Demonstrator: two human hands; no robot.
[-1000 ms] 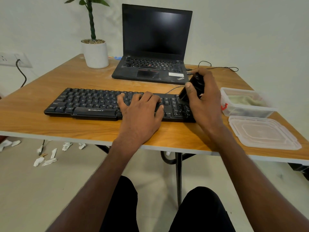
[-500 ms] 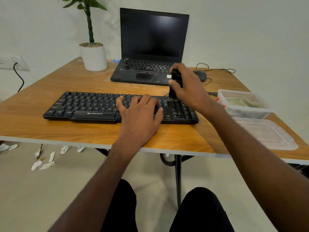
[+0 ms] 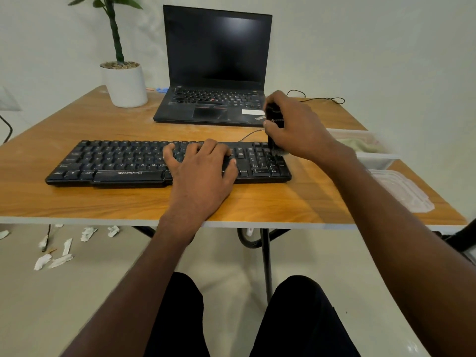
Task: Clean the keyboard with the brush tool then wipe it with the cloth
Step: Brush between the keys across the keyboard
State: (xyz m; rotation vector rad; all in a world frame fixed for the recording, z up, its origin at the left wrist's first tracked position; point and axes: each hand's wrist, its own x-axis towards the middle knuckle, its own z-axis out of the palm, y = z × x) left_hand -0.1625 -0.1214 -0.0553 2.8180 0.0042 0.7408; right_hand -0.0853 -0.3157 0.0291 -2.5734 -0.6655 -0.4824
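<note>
Shifted rightward along the keyboard (image 3: 164, 163), the brush (image 3: 274, 124), clutched by the right hand (image 3: 296, 127), swept its keypad; the left hand (image 3: 201, 171), flat, steadied it; wiping remained.

bare table (image 3: 77, 202) before keyboard (image 3: 116, 161); laptop (image 3: 213, 109) blocks behind.
</note>
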